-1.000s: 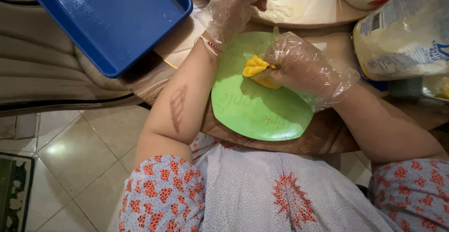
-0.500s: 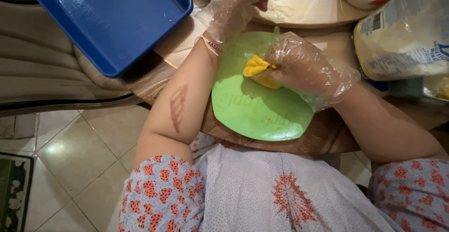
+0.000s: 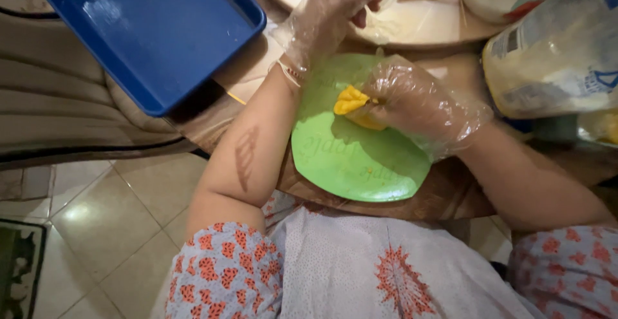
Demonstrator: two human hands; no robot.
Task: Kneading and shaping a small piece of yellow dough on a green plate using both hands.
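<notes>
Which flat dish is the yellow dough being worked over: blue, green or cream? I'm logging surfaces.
The round green plate. The right hand holds the yellow dough over it; the blue tray and cream plate lie farther off.

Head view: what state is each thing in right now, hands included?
Left hand: gloved, reaching into the white dish.
Right hand: gloved, shut on the yellow piece.
Yellow piece: held over the green plate.
Green plate: flat on the table, bare apart from the piece.
Blue tray: empty, overhanging the table edge.
White dish: holds something pale.
</notes>
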